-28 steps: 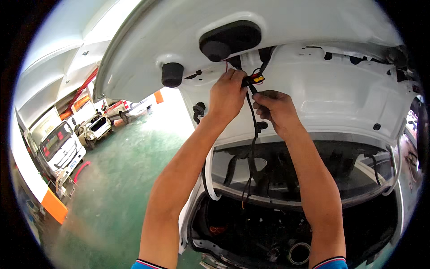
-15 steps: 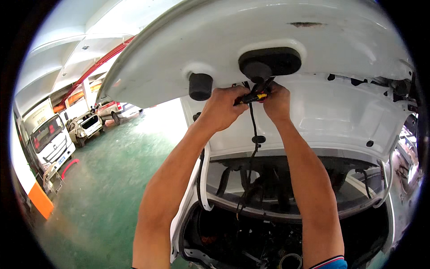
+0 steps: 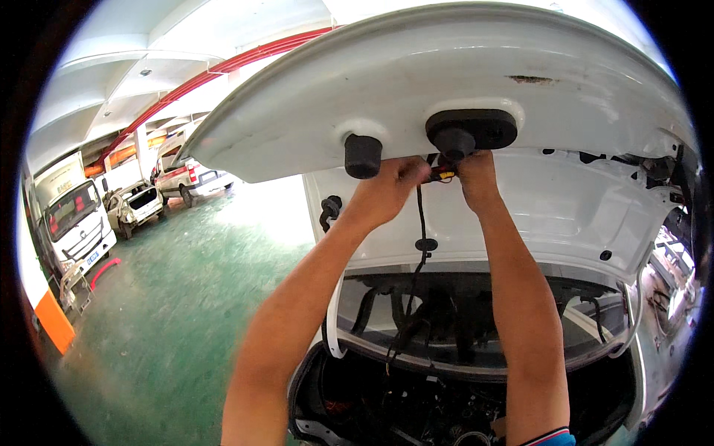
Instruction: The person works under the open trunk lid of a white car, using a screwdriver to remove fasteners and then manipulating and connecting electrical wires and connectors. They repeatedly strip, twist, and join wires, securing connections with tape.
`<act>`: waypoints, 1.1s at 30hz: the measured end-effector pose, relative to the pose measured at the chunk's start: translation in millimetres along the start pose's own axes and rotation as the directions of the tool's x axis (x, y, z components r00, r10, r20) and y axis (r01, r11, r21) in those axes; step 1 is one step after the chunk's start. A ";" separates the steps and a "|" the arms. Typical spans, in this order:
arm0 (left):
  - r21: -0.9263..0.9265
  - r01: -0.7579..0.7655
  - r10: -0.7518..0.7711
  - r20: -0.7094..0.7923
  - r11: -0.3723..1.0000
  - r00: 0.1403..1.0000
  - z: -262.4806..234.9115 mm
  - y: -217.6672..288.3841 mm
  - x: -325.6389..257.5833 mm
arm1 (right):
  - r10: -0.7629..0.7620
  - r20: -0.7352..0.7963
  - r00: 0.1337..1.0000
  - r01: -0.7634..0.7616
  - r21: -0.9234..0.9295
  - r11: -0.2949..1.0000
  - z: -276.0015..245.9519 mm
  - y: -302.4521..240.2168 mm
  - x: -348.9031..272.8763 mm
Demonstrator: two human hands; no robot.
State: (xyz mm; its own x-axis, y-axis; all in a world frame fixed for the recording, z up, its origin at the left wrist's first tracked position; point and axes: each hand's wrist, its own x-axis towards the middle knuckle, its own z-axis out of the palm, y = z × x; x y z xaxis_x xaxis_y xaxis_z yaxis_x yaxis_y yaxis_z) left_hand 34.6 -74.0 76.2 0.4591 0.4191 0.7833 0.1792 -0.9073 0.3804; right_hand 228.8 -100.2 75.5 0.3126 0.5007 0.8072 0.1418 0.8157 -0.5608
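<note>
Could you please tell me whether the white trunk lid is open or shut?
Open: the white trunk lid stands raised, with the dark trunk compartment exposed below.

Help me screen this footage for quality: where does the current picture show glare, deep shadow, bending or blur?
Head view: the green floor washes out to white at its far end; head view: the trunk interior sinks nearly to black; head view: the red overhead piping curves, likely lens distortion; head view: the left hand looks slightly smeared.
</note>
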 end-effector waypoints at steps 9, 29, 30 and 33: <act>-0.192 0.076 -0.102 -0.132 0.979 0.986 18.3 -0.5 14.7 | -0.208 0.092 0.974 0.167 -0.911 0.378 -7.8 -23.4 -1.0; -0.026 -0.130 0.115 -0.327 0.991 0.938 40.3 -17.1 -22.2 | -0.057 0.532 0.845 0.534 -0.831 0.155 17.1 -49.6 -30.0; -0.023 -0.145 0.131 -0.303 0.989 0.944 38.7 -14.4 -25.0 | -0.056 0.533 0.844 0.535 -0.833 0.137 16.2 -50.1 -30.0; -0.016 -0.135 0.124 -0.307 0.991 0.944 41.5 -18.7 -33.5 | -0.056 0.476 0.878 0.478 -0.863 0.161 18.5 -55.9 -35.1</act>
State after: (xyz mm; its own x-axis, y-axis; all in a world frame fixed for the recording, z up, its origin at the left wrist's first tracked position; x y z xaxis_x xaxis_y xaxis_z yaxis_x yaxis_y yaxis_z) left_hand 52.0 -72.4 22.4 0.1881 0.2937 0.9372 0.1021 -0.9549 0.2788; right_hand 192.5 -158.0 81.9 -0.1803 0.5314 0.8277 0.9833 0.1202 0.1370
